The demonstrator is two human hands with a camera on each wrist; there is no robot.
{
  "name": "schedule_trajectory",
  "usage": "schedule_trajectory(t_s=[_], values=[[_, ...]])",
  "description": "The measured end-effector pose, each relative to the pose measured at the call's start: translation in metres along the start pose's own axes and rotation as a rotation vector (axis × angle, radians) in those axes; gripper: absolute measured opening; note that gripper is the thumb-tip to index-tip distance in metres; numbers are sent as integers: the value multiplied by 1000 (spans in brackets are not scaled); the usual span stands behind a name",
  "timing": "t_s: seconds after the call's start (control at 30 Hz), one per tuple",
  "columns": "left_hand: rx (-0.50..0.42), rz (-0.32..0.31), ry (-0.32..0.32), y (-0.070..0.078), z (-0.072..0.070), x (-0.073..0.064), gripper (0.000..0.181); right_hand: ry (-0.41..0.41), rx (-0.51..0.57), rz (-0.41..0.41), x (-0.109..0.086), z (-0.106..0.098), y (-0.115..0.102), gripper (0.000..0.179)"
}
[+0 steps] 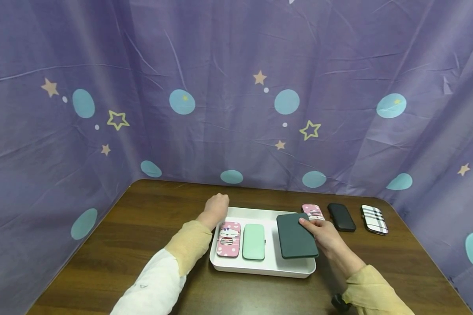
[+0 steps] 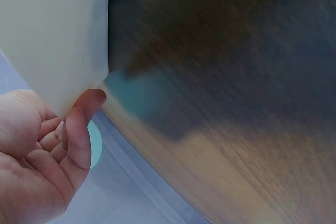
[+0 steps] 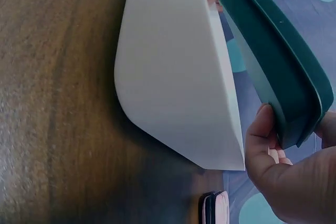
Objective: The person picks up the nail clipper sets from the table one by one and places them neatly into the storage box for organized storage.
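Observation:
A white tray (image 1: 268,267) lies on the wooden table. At its far left corner my left hand (image 1: 217,206) grips the rim; in the left wrist view the curled fingers (image 2: 79,137) pinch the corner. My right hand (image 1: 326,237) holds a dark green rectangular case (image 1: 297,236) by its right side, thumb on top, tilted above the tray's right part. The right wrist view shows this case's lipped edge (image 3: 278,45) above the tray wall (image 3: 168,66). Inside the tray, a pink cat-patterned case (image 1: 228,239) lies left of a mint green case (image 1: 254,242).
Right of the tray on the table (image 1: 394,271) lie another pink case (image 1: 312,211), partly hidden behind the dark green one, a black case (image 1: 341,217) and a white plaid case (image 1: 374,219). A purple curtain (image 1: 236,144) with stars hangs behind the table.

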State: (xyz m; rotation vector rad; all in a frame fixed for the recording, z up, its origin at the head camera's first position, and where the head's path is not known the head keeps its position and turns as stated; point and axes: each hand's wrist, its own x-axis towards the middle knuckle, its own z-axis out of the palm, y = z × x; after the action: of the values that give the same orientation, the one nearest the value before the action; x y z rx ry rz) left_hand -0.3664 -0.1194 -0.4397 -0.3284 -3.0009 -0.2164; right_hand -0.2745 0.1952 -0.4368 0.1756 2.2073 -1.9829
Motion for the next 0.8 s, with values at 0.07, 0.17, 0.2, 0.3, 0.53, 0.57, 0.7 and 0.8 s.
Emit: schedule_trajectory(t_s=[0.07, 0.17, 0.2, 0.3, 0.53, 0.57, 0.7, 0.8], values=[[0, 0, -3, 0, 0, 0, 13, 30, -51, -14, 1, 2, 1, 27], [-2, 3, 0, 0, -1, -1, 13, 81, -138, -38, 4, 6, 3, 30], [-2, 4, 2, 1, -1, -1, 13, 94, -172, -50, 4, 7, 3, 31], [-3, 6, 8, 1, -2, -2, 12, 112, -259, -80, 7, 9, 2, 31], [2, -1, 3, 1, -2, -1, 13, 175, -498, -149, 10, 18, 1, 42], [3, 0, 2, 1, -2, -1, 13, 175, -513, -160, 10, 19, 1, 43], [4, -8, -10, 1, -3, -1, 13, 165, -553, -193, 11, 23, 2, 41], [2, -14, -18, 1, -3, -1, 14, 152, -567, -202, 13, 25, 3, 37]])
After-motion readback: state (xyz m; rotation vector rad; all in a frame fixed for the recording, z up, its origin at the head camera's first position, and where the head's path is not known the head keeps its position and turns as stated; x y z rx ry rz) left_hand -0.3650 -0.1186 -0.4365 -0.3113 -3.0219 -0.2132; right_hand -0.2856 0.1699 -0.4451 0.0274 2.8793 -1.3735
